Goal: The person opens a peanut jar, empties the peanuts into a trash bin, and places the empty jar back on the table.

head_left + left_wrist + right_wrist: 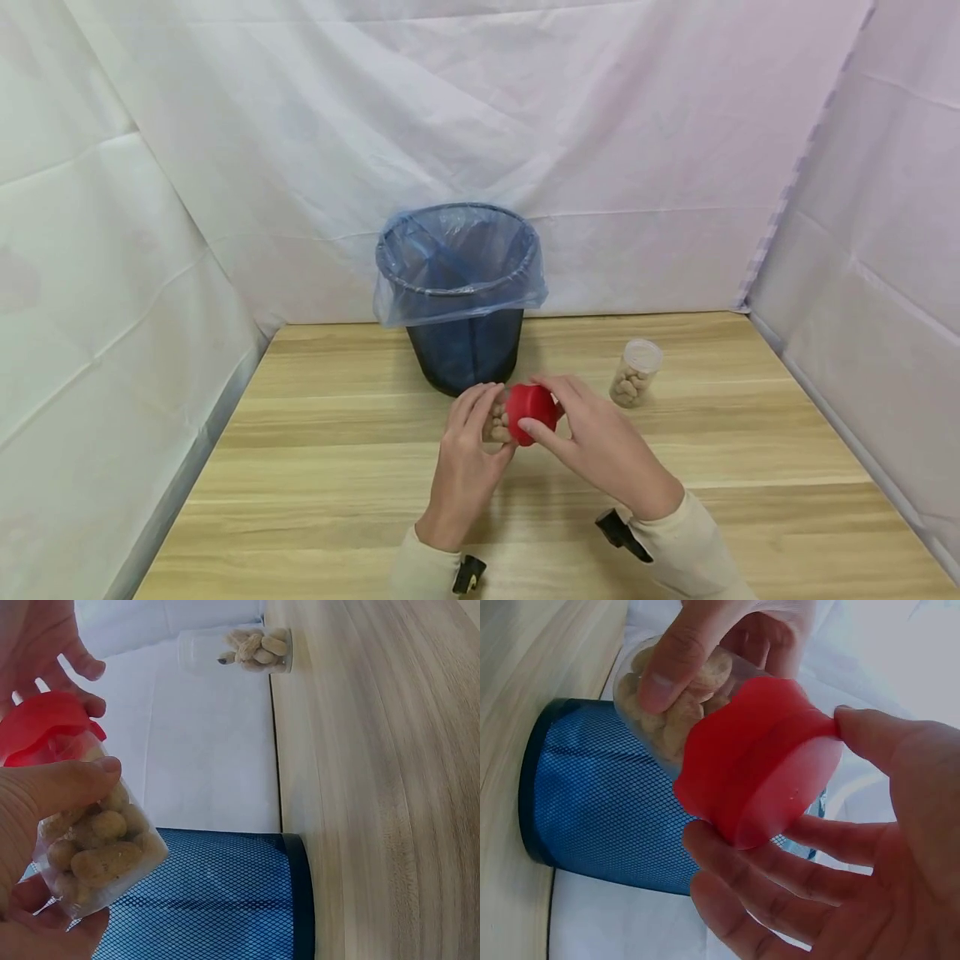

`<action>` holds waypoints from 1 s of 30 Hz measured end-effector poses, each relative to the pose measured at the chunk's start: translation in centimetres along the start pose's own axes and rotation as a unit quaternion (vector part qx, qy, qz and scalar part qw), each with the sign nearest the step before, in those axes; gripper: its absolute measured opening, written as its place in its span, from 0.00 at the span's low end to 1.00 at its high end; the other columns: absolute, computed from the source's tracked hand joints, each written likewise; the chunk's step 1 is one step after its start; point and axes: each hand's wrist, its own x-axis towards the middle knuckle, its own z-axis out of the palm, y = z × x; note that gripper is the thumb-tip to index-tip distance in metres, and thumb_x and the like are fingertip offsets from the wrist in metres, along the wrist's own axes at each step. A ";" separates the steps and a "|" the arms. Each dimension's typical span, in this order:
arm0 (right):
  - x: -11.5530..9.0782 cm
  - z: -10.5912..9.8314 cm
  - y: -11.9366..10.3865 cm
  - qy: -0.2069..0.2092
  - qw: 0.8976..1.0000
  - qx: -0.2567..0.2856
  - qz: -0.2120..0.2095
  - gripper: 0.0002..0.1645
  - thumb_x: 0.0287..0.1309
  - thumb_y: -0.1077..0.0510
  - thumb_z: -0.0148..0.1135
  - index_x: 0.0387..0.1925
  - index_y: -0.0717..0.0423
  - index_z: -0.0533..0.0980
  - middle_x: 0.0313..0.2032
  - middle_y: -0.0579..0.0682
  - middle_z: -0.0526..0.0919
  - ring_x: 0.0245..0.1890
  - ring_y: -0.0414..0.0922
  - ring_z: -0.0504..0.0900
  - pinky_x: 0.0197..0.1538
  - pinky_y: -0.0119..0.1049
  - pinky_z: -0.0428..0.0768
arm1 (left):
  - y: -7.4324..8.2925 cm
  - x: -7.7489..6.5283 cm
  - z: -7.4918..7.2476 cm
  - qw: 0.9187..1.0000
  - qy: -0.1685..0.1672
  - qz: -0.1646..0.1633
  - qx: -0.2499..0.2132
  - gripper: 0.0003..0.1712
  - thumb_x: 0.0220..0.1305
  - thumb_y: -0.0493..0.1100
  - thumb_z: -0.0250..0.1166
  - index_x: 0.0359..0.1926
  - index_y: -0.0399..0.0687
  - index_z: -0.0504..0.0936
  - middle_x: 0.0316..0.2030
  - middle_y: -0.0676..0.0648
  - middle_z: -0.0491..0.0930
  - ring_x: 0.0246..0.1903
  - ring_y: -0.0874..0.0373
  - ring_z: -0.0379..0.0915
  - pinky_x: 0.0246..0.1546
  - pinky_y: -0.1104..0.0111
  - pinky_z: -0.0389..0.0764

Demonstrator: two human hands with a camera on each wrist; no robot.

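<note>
My left hand [459,462] grips a clear plastic jar [101,851] of unshelled peanuts, thumb on one side and fingers round the other. The jar is tilted, held up above the wooden table in front of a bin. A red scalloped lid [757,761] sits over its mouth, facing right in the head view. With thumb and fingertips at opposite edges, my right hand [603,437] holds this lid. Whether the lid is fastened or loose I cannot tell. To the right, on the table, stands a second clear jar [633,375], partly filled with peanuts.
Behind the hands stands a dark mesh bin [468,350] lined with a translucent blue bag [457,308] folded over its rim. White cloth [637,158] hangs at the back and both sides of the wooden table [322,475].
</note>
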 end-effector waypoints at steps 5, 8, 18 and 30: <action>0.0 0.0 0.4 0.015 0.997 -0.015 -0.077 0.37 0.57 0.53 0.84 0.67 0.49 0.80 0.63 0.49 0.84 0.58 0.47 0.86 0.55 0.44 0.91 | -0.2 0.0 0.1 1.000 0.006 0.005 -0.001 0.44 0.48 0.33 0.88 0.67 0.42 0.82 0.65 0.43 0.80 0.67 0.47 0.75 0.62 0.57 0.87; 0.0 0.0 0.6 0.021 0.993 -0.010 -0.119 0.42 0.52 0.59 0.87 0.68 0.48 0.79 0.68 0.51 0.81 0.64 0.51 0.84 0.59 0.47 0.90 | -0.3 0.0 0.1 1.000 0.012 0.004 -0.006 0.43 0.47 0.32 0.88 0.67 0.42 0.82 0.64 0.42 0.81 0.67 0.47 0.75 0.61 0.57 0.88; -0.2 0.1 0.7 -0.015 0.999 0.023 -0.026 0.42 0.68 0.43 0.74 0.76 0.55 0.72 0.62 0.52 0.84 0.54 0.47 0.86 0.52 0.42 0.91 | -0.1 0.0 0.3 1.000 0.013 -0.006 -0.007 0.44 0.48 0.32 0.88 0.67 0.43 0.82 0.65 0.42 0.81 0.67 0.46 0.75 0.61 0.56 0.88; -0.1 0.2 1.3 -0.015 0.996 0.027 -0.089 0.42 0.61 0.51 0.81 0.74 0.49 0.73 0.69 0.50 0.79 0.65 0.49 0.84 0.61 0.46 0.89 | -0.2 -0.1 0.6 1.000 0.017 -0.003 -0.006 0.43 0.47 0.31 0.88 0.66 0.42 0.82 0.65 0.42 0.81 0.67 0.46 0.75 0.62 0.56 0.87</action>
